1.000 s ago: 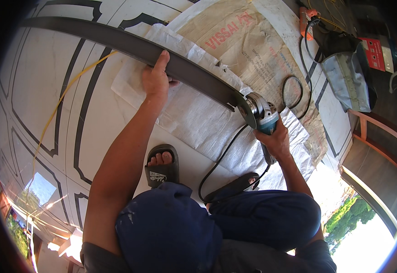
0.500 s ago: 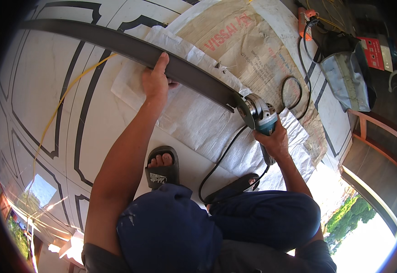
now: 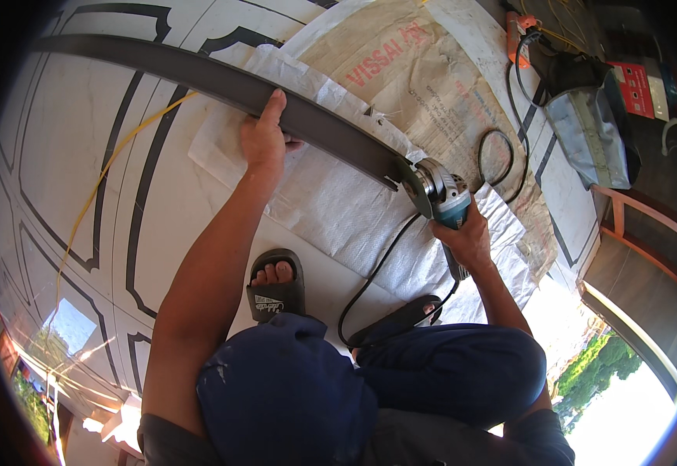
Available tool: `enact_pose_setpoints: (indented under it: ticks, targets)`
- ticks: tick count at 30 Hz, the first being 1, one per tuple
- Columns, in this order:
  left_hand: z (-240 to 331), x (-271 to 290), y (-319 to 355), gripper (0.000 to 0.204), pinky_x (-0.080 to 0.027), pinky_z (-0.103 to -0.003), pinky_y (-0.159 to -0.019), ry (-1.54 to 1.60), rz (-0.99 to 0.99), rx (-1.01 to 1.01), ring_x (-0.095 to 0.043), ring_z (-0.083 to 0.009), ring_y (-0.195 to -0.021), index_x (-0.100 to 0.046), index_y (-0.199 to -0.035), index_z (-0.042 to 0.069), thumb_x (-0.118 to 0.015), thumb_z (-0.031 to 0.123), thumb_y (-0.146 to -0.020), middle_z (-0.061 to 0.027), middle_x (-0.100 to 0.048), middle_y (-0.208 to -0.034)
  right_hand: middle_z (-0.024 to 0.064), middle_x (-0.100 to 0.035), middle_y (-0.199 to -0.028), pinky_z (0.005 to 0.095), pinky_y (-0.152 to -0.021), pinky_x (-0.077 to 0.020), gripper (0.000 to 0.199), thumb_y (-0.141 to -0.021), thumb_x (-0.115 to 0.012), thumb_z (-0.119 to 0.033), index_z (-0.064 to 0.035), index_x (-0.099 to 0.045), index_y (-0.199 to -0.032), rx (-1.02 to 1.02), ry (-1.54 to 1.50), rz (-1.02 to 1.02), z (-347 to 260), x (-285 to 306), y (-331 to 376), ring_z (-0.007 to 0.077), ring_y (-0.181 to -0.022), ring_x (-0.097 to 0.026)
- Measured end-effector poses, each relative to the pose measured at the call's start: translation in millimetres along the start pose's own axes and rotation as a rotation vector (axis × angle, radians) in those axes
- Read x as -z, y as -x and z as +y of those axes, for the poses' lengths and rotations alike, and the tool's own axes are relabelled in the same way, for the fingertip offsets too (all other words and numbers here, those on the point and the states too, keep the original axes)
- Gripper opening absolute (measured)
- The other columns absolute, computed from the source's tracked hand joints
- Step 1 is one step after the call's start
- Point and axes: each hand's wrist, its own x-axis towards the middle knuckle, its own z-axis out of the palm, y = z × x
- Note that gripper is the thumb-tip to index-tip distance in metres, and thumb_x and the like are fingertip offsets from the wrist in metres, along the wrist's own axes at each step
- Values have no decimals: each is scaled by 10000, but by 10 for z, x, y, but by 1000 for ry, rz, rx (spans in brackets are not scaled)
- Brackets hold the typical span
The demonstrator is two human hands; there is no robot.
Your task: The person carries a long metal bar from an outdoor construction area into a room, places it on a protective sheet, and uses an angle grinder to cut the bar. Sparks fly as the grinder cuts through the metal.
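A long dark grey metal bar (image 3: 315, 126) runs from the far left down to the middle right. My left hand (image 3: 265, 140) is closed around its near edge, thumb on the upper face and fingers curled underneath. In my right hand (image 3: 464, 235) is a teal and silver angle grinder (image 3: 449, 196), gripped round the body. The grinder's disc (image 3: 418, 189) stands edge-on at the bar's right end; whether it touches the metal I cannot tell. A black cord (image 3: 377, 272) leads from the grinder's rear past my foot.
White woven sheeting (image 3: 354, 225) and a flattened paper sack (image 3: 432, 93) lie beneath the bar on patterned tiles (image 3: 90, 210). A yellow cord (image 3: 113, 151) crosses the left floor. At right are an orange power strip (image 3: 519, 39), a grey bag (image 3: 591, 124) and a wooden frame (image 3: 649, 233).
Almost everything stays in place. The grinder has turned slightly at the bar's end, and its disc shows at a slightly different angle.
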Motion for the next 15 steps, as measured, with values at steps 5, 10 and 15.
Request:
enact_pose_setpoints:
  ticks: [5,10,15]
  targets:
    - [-14,15,-19,567,-649,-441,-633,-38,-2,5,-748,-245,-682,-663,-1152,5,-788,517,-944,-125,-753,-900,237,-770,-1031,476,-868,-586,782,-758,-894,-340,-23,-581,-1400,-13,-9,2,-1,-4,6,408,-955,-771]
    - [-19,23,-31,560,-651,-444,-639,-33,-13,6,-749,-250,-683,-662,-1160,7,-786,509,-946,-126,-754,-908,236,-771,-1028,473,-864,-587,787,-758,-894,-341,-20,-579,-1404,-12,-7,-1,26,-11,0,409,-951,-773]
    - [-4,13,-13,579,-651,-445,-640,-26,-1,-2,-750,-260,-685,-654,-1180,-4,-785,508,-945,-133,-754,-916,235,-772,-1022,471,-862,-587,788,-756,-894,-339,-8,-579,-1398,-20,5,3,1,-11,5,406,-947,-774]
